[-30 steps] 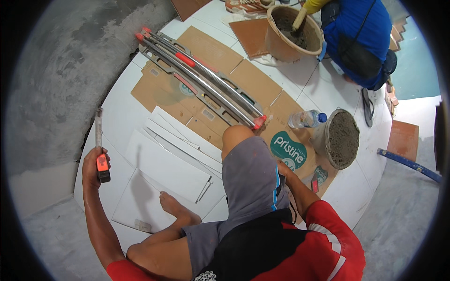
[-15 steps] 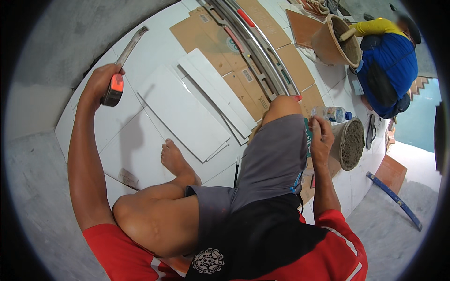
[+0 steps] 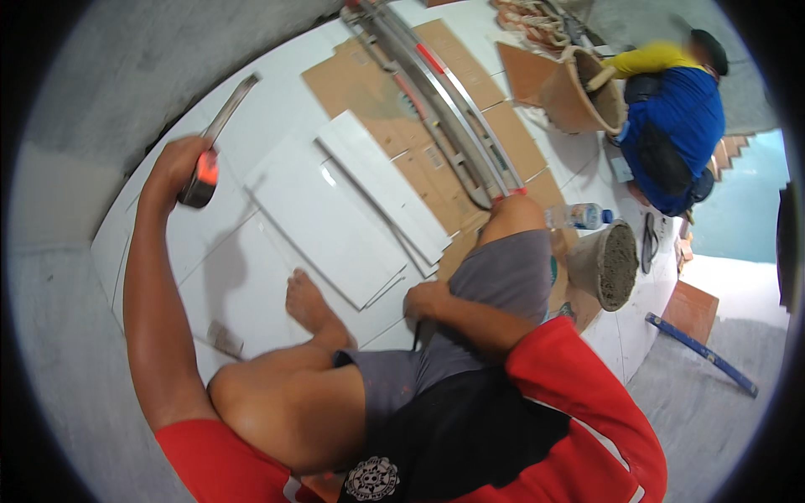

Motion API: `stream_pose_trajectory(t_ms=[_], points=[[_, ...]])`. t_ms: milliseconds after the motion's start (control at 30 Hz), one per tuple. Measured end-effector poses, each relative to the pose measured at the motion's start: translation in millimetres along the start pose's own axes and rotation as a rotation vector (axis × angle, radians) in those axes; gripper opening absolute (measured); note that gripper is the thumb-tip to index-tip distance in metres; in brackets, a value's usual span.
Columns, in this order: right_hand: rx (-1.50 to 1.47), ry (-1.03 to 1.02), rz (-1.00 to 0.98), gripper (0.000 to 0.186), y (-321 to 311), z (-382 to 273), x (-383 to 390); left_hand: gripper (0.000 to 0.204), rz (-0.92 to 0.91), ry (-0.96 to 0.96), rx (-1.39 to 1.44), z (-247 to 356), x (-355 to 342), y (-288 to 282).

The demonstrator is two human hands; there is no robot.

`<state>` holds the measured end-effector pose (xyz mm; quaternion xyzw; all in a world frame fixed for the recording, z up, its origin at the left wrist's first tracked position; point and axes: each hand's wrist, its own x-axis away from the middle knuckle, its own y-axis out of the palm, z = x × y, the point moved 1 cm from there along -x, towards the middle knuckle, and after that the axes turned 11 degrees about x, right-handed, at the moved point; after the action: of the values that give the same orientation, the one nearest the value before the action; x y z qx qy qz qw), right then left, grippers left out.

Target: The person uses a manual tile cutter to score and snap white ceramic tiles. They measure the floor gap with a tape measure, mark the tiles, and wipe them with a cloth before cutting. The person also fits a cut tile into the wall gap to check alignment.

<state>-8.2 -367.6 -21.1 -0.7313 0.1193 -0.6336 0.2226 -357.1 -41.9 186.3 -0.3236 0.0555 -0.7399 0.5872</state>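
My left hand [image 3: 180,168] is raised over the white tiles, closed round a tool [image 3: 231,109] with a long grey metal bar and a block-like orange and black lower end. My right hand [image 3: 426,302] is down beside my bent knee, fingers curled and largely hidden from view. It covers the upper part of a thin black stick [image 3: 417,337] lying on the floor. Just beyond that hand, white tile pieces [image 3: 327,222] lie stacked, with narrower strips [image 3: 381,184] along their right side. My bare foot [image 3: 309,302] rests on the floor between my hands.
A long metal tile cutter [image 3: 444,92] lies on flattened cardboard [image 3: 352,88]. To the right are a water bottle [image 3: 579,216], a mortar bucket [image 3: 591,264] and a blue spirit level [image 3: 704,355]. Farther off, a co-worker in blue [image 3: 683,126] reaches into another bucket [image 3: 560,101]. A small block [image 3: 225,339] lies at left.
My right hand has swung left across my thigh, from near the bottle and mortar bucket down to the black stick. My left hand still grips its tool, barely moved.
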Motion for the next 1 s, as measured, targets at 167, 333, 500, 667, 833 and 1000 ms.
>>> stream_pose_trajectory(t_ms=[167,333,500,667,833,1000], points=[[-0.147,0.158,0.032,0.03,13,-3,-1,0.035,0.051,-0.026,0.063,-23,6,-13],[-0.324,0.253,0.152,0.031,29,11,-4,0.03,0.006,0.002,0.051,-22,-2,-8],[-0.342,0.126,0.172,0.03,-2,2,25,0.028,-0.012,-0.023,0.079,-7,-4,6],[-0.978,-0.142,0.58,0.02,-49,12,48,0.026,-0.066,0.046,0.036,-11,-12,15],[-2.091,-0.235,0.754,0.021,-101,67,80,0.03,-0.117,0.046,0.031,-1,-6,31],[-2.325,-0.347,0.833,0.017,-115,89,92,0.03,-0.157,-0.027,0.051,18,11,51]])
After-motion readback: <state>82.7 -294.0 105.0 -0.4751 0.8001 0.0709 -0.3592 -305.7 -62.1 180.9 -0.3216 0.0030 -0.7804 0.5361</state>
